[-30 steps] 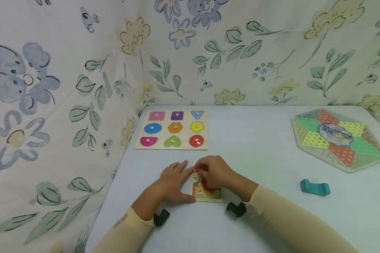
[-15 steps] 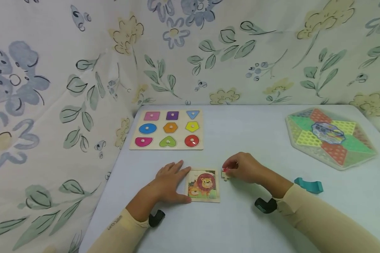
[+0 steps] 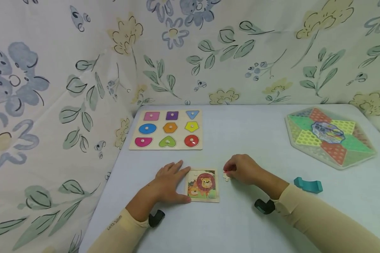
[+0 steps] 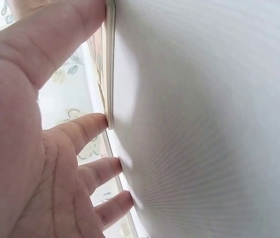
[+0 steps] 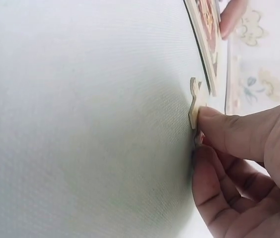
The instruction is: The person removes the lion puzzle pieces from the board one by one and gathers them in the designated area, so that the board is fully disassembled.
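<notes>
A small framed lion jigsaw puzzle (image 3: 206, 200) lies flat on the white table, with an unfilled patch at its upper left. My left hand (image 3: 170, 182) lies along its left side, fingers spread, thumb and index fingertips touching the frame's corners. Just right of the frame, my right hand (image 3: 244, 169) pinches a jigsaw piece (image 3: 226, 177), red at the top with a pale lower part. In the right wrist view the piece (image 5: 198, 104) stands out from between thumb and fingers, close over the tabletop, its upper part hidden by them.
A wooden shape-peg board (image 3: 158, 147) lies behind the left hand. At the back right is a hexagonal Chinese checkers board (image 3: 339, 154) under a clear cover. A teal curved block (image 3: 308, 185) sits beyond the right forearm. Floral cloth (image 3: 240, 52) hangs behind the table.
My right hand has moved from over the puzzle to its right side, carrying the jigsaw piece, and uncovered the lion picture. My left hand stays at the frame. The head view shifted slightly.
</notes>
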The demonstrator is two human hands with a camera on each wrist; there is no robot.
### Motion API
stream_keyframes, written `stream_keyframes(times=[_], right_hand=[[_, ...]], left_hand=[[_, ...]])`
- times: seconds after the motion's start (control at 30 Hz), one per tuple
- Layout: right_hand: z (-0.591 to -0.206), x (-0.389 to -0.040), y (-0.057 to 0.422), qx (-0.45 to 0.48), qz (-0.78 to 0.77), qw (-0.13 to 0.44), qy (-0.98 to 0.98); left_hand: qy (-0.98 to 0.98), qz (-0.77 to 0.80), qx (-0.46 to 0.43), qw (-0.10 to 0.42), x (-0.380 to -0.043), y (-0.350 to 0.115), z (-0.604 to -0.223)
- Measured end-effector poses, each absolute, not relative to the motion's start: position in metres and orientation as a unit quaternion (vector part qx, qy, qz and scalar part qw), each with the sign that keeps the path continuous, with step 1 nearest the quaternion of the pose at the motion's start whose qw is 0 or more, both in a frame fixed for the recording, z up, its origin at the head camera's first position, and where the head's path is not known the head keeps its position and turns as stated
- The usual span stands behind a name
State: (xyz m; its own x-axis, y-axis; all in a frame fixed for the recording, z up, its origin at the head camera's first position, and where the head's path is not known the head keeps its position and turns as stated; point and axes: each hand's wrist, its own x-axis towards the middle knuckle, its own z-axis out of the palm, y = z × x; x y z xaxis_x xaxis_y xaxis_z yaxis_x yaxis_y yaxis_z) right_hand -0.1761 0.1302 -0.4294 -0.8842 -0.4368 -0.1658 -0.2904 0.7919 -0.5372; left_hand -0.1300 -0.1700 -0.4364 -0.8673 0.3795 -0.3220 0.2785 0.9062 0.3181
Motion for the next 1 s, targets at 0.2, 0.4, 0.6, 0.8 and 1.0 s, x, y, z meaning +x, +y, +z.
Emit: stream_keyframes(times=[0.2,0.4,0.6,0.8,1.0], right_hand=[[-0.424,-0.179,0.122,-0.208,-0.237,0.135,0.939],[-0.416,-0.179,0.08,-0.214,-0.219,0.157,0.939],[-0.418,-0.173,0.043,-0.254,-0.194,0.183,0.93],[-0.42,-0.17,0.033,-0.248,-0.188,0.176,0.934],[-0.422,-0.166,0.03,-0.248,-0.197,0.151,0.936]], left_hand=[[0.957,0.128,0.174,0.196,-0.131,-0.17,-0.432],[0.955,0.128,0.177,0.202,-0.132,-0.17,-0.43],[0.953,0.126,0.179,0.208,-0.132,-0.171,-0.431],[0.954,0.129,0.179,0.204,-0.133,-0.171,-0.432],[0.954,0.129,0.174,0.207,-0.133,-0.173,-0.434]])
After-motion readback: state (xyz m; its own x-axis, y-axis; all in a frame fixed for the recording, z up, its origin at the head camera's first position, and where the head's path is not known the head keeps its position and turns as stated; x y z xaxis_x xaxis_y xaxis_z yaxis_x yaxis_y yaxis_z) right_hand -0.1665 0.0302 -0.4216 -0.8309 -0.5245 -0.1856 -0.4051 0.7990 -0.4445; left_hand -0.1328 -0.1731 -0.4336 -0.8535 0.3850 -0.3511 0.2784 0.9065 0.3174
